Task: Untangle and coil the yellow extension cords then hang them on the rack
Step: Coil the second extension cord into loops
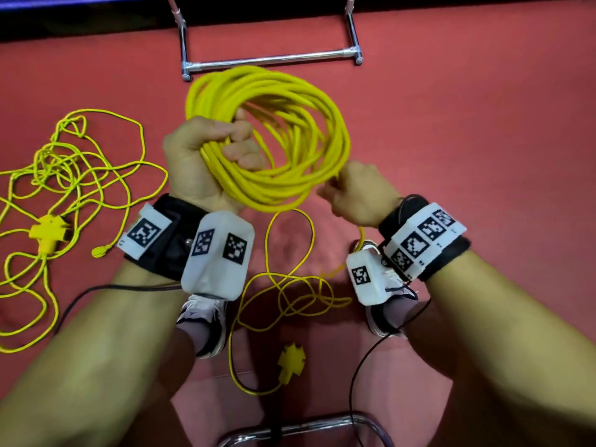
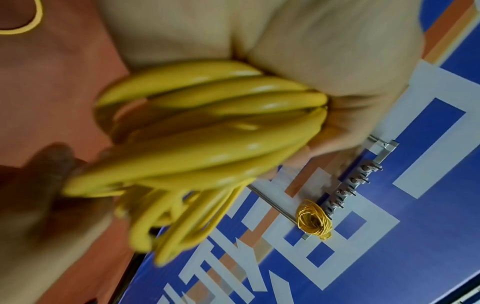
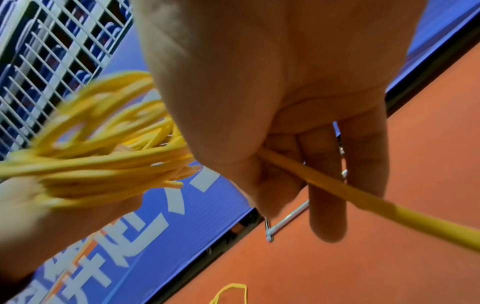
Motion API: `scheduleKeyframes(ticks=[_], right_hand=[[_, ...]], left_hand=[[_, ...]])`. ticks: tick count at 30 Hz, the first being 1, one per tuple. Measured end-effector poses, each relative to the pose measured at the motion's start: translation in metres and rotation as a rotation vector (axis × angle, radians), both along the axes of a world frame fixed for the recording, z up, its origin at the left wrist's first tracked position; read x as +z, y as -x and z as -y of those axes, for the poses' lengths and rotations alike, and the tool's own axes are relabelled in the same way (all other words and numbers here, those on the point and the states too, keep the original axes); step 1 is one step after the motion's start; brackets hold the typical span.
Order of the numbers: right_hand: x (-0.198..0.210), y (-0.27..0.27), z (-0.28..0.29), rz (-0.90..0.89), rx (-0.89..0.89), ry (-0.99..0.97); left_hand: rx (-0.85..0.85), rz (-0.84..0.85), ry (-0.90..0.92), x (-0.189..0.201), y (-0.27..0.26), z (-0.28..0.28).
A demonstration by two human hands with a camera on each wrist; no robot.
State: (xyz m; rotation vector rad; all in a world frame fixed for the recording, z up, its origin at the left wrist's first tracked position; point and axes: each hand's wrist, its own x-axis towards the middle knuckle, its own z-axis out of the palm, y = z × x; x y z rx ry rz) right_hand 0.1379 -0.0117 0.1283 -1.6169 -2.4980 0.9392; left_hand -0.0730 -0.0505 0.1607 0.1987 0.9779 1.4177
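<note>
Left hand [image 1: 206,156] gripping one coil [image 1: 290,130], right hand [image 1: 354,191] pinching its strand, perhaps two tangled cords [image 1: 64,175] floored

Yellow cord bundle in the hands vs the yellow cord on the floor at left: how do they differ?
The coiled yellow cord bundle is wound into neat round loops; the loose yellow cord on the red floor sprawls in a tangle. The bundle is held up, gripped by the left hand, with the right hand feeding a strand; the loose cord lies untouched. Both are yellow.
</note>
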Motion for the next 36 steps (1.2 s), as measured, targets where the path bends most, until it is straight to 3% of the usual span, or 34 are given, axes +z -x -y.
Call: scheduleKeyframes(ticks=[2,7,11,14,17,20,22,24,27,30,31,36], right_hand=[[-0.017,0.007,0.006,0.042,-0.027,0.085],[-0.040,0.010,0.026,0.205,0.132,0.219],[-0.015,0.016,0.037,-0.055,0.183,0.261],[0.005,0.025,0.052,-0.188,0.318,0.250],[0.014,0.034,0.056,-0.320,0.408,0.148],[0.024,0.036,0.045,-0.465,0.360,-0.066],[0.031,0.034,0.037,-0.541,0.282,-0.171],[0.036,0.032,0.033,-0.563,0.226,-0.287],[0.042,0.028,0.028,-0.573,0.162,-0.379],[0.046,0.022,0.021,-0.531,0.120,-0.379],[0.047,0.020,0.020,-0.506,0.125,-0.385],[0.045,0.010,0.003,-0.399,0.040,-0.395]], left_hand=[[0.044,-0.001,-0.002,0.001,0.006,-0.004],[0.317,-0.038,-0.026,0.009,0.009,-0.014],[0.498,-0.307,-0.032,0.003,0.000,-0.014],[0.478,-0.508,-0.071,0.002,-0.008,-0.015],[0.329,-0.772,-0.099,-0.002,-0.013,-0.015],[0.024,-1.056,-0.145,-0.007,-0.015,-0.010],[-0.180,-1.105,-0.223,-0.013,-0.015,-0.006],[-0.342,-1.077,-0.241,-0.015,-0.015,-0.003],[-0.552,-0.966,-0.075,-0.013,-0.023,-0.001],[-0.742,-0.573,0.150,-0.007,-0.035,0.001],[-0.771,-0.532,0.166,-0.006,-0.038,0.001],[-0.744,-0.617,0.043,-0.005,-0.044,0.009]])
